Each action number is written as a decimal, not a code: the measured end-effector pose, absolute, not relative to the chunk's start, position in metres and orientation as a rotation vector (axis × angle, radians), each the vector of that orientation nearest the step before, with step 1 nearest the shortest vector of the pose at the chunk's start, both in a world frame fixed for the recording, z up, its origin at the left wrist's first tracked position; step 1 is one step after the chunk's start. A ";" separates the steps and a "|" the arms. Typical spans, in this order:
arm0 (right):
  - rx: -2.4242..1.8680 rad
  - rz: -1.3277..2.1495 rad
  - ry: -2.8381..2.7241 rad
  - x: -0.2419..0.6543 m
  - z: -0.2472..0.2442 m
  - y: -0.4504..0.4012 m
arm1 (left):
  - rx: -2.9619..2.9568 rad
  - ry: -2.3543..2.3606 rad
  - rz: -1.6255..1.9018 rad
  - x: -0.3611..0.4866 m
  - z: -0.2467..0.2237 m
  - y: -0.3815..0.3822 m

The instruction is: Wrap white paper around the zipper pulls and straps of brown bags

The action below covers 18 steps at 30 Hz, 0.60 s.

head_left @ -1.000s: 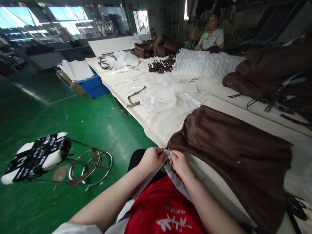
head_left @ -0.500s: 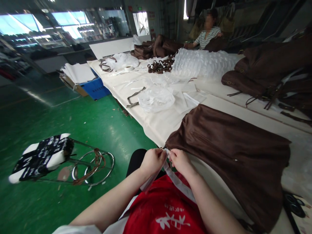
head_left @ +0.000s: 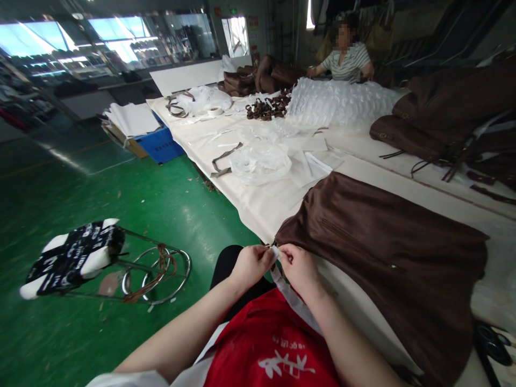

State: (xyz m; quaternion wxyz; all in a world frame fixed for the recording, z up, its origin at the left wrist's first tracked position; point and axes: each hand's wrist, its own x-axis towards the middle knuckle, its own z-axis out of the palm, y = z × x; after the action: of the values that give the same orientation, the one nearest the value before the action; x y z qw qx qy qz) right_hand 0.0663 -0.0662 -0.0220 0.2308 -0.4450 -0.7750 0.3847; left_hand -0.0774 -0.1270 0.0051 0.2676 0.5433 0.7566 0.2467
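My left hand (head_left: 250, 267) and my right hand (head_left: 301, 269) meet at the table's near edge, beside the corner of a dark brown leather bag (head_left: 387, 236). Both are closed in a pinch on a small piece of white wrapping (head_left: 275, 252) between the fingertips. From there a strap covered in whitish wrapping (head_left: 293, 302) runs down across my red apron (head_left: 266, 338). A bit of metal shows by my left fingertips, too small to make out. The bag lies flat, its zip line facing up.
Clear plastic bags (head_left: 260, 164) and a grey strap (head_left: 221, 161) lie on the white table (head_left: 258, 207). Brown bags (head_left: 451, 113) are piled at right, near bubble wrap (head_left: 342, 105). A co-worker (head_left: 347, 56) is behind. A stool (head_left: 76, 258) and blue box (head_left: 161, 145) stand left.
The loose translucent strip hanging below my left hand no longer shows. My hands stay together at the same spot. The co-worker's arm has shifted, and the view has moved slightly.
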 end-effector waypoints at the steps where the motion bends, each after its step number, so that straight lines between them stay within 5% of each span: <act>1: -1.220 1.077 -2.145 0.066 -0.023 -0.066 | 1.458 2.031 0.674 -0.078 0.004 -0.127; 12: -1.461 0.633 -2.349 0.057 -0.020 -0.079 | 1.430 2.049 0.826 -0.071 -0.013 -0.121; 18: -1.461 0.783 -2.201 0.059 -0.023 -0.078 | 1.393 2.064 0.954 -0.066 -0.018 -0.120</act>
State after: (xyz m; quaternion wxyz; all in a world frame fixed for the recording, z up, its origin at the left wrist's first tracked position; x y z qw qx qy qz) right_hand 0.0594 -0.0775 -0.0231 0.1919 -0.5203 -0.7840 0.2788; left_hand -0.0659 -0.1202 -0.0175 0.2350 0.5078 0.7524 0.3477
